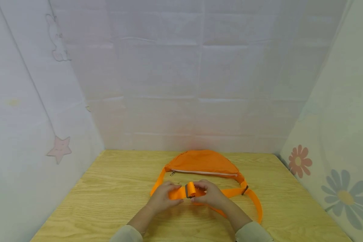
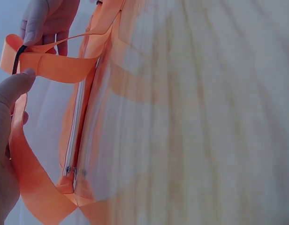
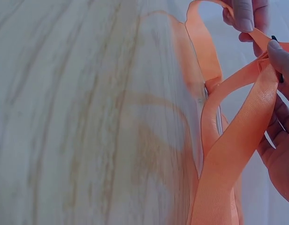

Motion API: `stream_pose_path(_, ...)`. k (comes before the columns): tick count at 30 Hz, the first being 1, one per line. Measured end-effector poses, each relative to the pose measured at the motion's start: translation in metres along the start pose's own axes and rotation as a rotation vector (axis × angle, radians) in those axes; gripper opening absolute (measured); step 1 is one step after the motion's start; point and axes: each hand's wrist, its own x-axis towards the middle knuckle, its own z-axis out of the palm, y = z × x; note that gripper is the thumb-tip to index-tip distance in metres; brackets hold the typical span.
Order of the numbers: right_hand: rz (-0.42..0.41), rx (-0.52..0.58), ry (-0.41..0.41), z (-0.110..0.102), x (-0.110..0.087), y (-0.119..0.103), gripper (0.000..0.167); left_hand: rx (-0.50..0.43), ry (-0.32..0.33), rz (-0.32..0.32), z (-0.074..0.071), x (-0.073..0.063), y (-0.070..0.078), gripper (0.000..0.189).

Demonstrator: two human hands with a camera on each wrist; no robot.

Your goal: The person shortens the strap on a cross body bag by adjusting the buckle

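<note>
An orange waist bag [image 1: 204, 162] lies on the table with its long zipper [image 1: 205, 172] facing me. Its orange strap [image 1: 255, 205] loops round toward the front, and both hands hold part of it up before the bag. My left hand [image 1: 163, 196] pinches the strap left of a dark slide buckle [image 1: 187, 191]. On the buckle's other side my right hand [image 1: 211, 195] pinches the webbing where it folds through in a small loop [image 1: 192, 189]. In the right wrist view, the right thumb [image 3: 280, 56] presses the strap close to the buckle.
A second dark buckle [image 1: 245, 190] sits on the strap near the bag's right end. The wood-grain table [image 1: 109, 195] meets a pale back wall [image 1: 169, 84]. Side walls carry a pink star [image 1: 59, 149] and printed flowers [image 1: 346, 197].
</note>
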Motion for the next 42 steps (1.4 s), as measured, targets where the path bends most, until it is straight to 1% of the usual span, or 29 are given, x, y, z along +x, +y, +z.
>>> stream_pose_path(5, -0.008, 0.014, -0.018, 0.0021, 0.0002, -0.0006, 0.054, -0.006, 0.004, 0.034, 0.0029, 0.0021, 0.0026, 0.046)
stream_pose_path(8, -0.017, 0.007, -0.02, 0.0028, 0.0002, -0.0013, 0.053, -0.03, -0.009, 0.024, 0.0033, 0.003, 0.0044, 0.047)
stream_pose_path(12, -0.018, 0.004, -0.014, 0.0026, -0.0001, -0.0017, 0.053, -0.059, -0.048, -0.013, 0.0025, 0.0034, 0.0058, 0.056)
stream_pose_path(16, -0.015, 0.008, -0.01, 0.0023, -0.0005, -0.0016, 0.053, -0.058, -0.078, -0.034, 0.0011, 0.0034, 0.0062, 0.06)
stream_pose_path(18, -0.012, 0.003, -0.006, 0.0022, -0.0001, -0.001, 0.053, -0.046, -0.071, -0.036, 0.0003, 0.0032, 0.0065, 0.058)
stream_pose_path(20, -0.009, 0.0, -0.001, 0.0021, 0.0005, -0.0005, 0.052, -0.022, -0.051, -0.044, -0.0003, 0.0028, 0.0069, 0.054)
stream_pose_path(24, -0.008, 0.002, 0.006, 0.0016, 0.0017, 0.0013, 0.053, 0.035, -0.018, -0.085, -0.0013, 0.0015, 0.0074, 0.05)
stream_pose_path(26, -0.007, 0.008, 0.005, 0.0012, 0.0017, 0.0017, 0.053, 0.053, -0.018, -0.116, -0.0019, 0.0007, 0.0073, 0.052)
stream_pose_path(30, -0.01, 0.016, 0.0, 0.0009, 0.0014, 0.0028, 0.054, 0.034, -0.031, -0.157, -0.0021, -0.0001, 0.0061, 0.054)
stream_pose_path(33, -0.017, 0.016, -0.002, 0.0008, 0.0014, 0.003, 0.054, 0.01, -0.027, -0.149, -0.0009, 0.0001, 0.0044, 0.052)
stream_pose_path(38, -0.035, 0.017, -0.014, 0.0009, 0.001, 0.0028, 0.051, -0.02, 0.005, -0.098, 0.0018, 0.0022, 0.0037, 0.048)
stream_pose_path(42, -0.044, 0.038, -0.024, 0.0012, 0.0001, 0.0019, 0.05, -0.025, 0.023, -0.069, 0.004, 0.0036, 0.0051, 0.048)
